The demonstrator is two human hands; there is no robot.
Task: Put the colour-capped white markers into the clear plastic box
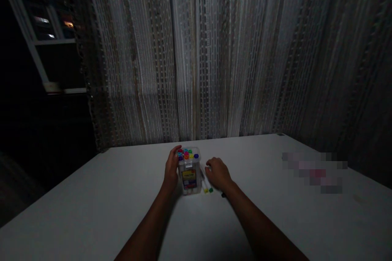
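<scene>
A clear plastic tub [192,189] stands upright on the white table. It holds several markers with coloured caps [186,156] showing at its top, and a yellow and dark label [189,178] is on its front. My left hand [171,169] is wrapped against the tub's left side, fingers reaching up to the rim. Right of the tub lie a white marker with a yellow cap end [205,189] and another with a green one [210,189]. Over their far ends my right hand [219,171] is loosely curled, its fingertips apart. Beneath that wrist a black cap [223,195] peeks out.
The white table [107,195] stretches to both sides. A blurred-out patch [317,173] covers something at the right. Behind the table hangs a striped curtain [208,49]. At the far left is a dark window [49,20] with a pale object [52,87] near its sill.
</scene>
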